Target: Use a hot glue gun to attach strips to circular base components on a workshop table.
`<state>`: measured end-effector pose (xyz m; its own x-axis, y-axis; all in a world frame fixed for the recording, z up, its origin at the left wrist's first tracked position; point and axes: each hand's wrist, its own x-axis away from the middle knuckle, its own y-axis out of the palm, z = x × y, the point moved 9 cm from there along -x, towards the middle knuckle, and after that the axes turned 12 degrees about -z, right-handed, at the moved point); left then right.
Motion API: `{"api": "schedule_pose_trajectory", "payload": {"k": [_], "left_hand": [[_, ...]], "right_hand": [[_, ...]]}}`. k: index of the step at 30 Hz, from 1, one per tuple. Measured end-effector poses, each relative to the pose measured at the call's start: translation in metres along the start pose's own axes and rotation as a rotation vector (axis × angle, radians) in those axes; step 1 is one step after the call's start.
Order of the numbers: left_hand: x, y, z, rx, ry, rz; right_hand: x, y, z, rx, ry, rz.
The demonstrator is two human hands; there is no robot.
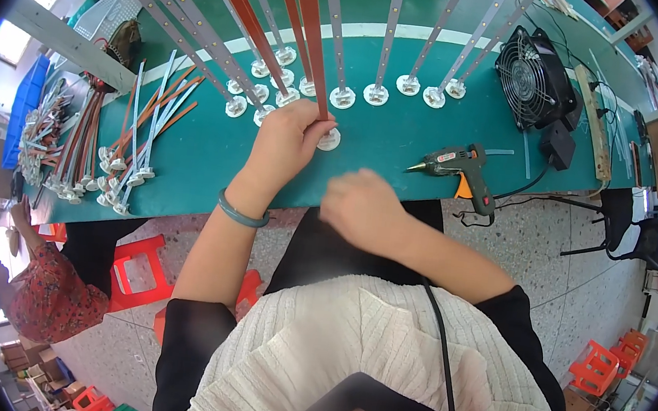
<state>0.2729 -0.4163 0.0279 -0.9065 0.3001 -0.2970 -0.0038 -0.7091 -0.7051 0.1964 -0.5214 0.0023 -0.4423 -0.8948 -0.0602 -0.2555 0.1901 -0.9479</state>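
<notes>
My left hand (292, 137) is closed round the lower end of an upright brown strip (314, 43). Its white round base (328, 138) stands on the green table (212, 169). Nearer the table's front edge, my right hand (364, 213) hovers with its fingers curled in, slightly blurred; what they hold, if anything, is hidden. Several grey LED strips (389, 35) stand on similar white bases behind and to both sides of the held one. To the right lies a hot glue gun (457, 167), its nozzle pointing left.
A black fan (536, 79) and a black power adapter (557, 145) stand at the right, with cables around. Bundles of loose strips (140, 129) lie on the left. One person (55, 289) in a red patterned top sits at the left, by a red stool (141, 272).
</notes>
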Motion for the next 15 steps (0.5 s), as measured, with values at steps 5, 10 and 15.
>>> {"api": "schedule_pose_trajectory", "payload": {"k": [5,10,15], "left_hand": [[0.001,-0.001,0.001,0.052,-0.005,0.005],[0.008,-0.001,0.0,0.062,-0.044,0.034],[0.011,-0.008,0.005,0.062,-0.069,0.022]], "right_hand": [[0.043,-0.025,0.02,-0.431,0.061,0.056],[0.074,-0.033,0.049,-0.549,0.17,0.086],[0.086,-0.029,0.046,-0.719,0.192,0.127]]}}
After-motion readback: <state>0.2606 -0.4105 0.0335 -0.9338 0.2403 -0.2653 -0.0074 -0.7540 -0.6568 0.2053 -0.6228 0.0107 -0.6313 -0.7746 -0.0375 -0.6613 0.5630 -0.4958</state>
